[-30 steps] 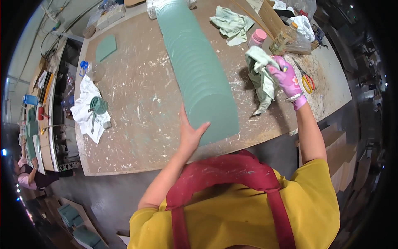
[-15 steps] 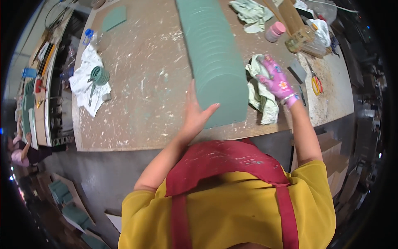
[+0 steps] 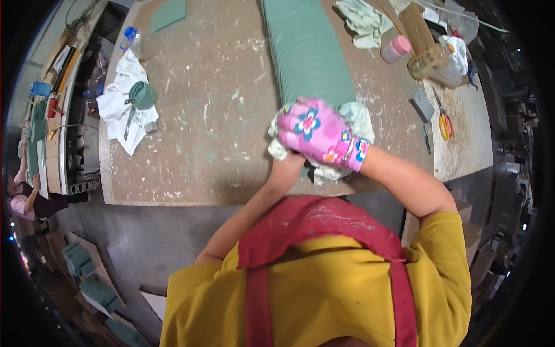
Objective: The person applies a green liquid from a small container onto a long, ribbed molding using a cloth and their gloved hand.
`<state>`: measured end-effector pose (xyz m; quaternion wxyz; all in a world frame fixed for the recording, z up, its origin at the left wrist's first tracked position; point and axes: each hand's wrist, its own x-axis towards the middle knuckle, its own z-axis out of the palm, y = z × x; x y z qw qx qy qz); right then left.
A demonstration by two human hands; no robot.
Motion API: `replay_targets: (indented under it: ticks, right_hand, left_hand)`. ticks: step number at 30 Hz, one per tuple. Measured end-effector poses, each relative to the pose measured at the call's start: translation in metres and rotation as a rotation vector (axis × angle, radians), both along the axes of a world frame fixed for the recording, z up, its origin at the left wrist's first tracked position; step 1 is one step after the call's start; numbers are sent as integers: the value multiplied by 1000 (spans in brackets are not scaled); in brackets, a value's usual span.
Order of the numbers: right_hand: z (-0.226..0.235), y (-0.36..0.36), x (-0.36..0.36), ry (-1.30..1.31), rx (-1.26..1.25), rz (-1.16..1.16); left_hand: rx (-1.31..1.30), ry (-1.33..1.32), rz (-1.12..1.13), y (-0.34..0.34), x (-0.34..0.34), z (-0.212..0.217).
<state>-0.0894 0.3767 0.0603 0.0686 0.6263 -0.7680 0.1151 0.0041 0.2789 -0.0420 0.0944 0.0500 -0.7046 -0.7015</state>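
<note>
A long row of overlapping flat green pieces point(image 3: 315, 55) runs up the worktable point(image 3: 208, 115) away from me. My right hand point(image 3: 315, 130), in a pink flowered glove, presses a pale, stained rag point(image 3: 356, 119) onto the near end of the row. The rag sticks out on both sides of the glove. My bare left hand point(image 3: 289, 168) reaches in beneath the right one; its fingers are hidden by the glove and rag.
On the left, a white cloth point(image 3: 124, 107) lies under a green-stained cup point(image 3: 143, 94). To the right are a grey block point(image 3: 422, 105), orange-handled scissors point(image 3: 445, 124), a pink-lidded jar point(image 3: 395, 50) and another rag point(image 3: 365, 23). Another person point(image 3: 34, 196) works at the far left.
My right hand has swung left with the rag, from beside the row onto its near end. It now covers my left hand's fingers, which lay along the row's left edge.
</note>
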Motion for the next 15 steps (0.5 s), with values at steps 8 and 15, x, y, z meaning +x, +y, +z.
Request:
replay_targets:
  ticks: [8,15]
  right_hand:
    - [-28,62,-29,-366,-658,-757]
    - [18,77,-7,-355,-520,-750]
  left_hand:
    - [67,-61,48,-3,-10,-3]
    - [91,-158,27,-4,1,-6]
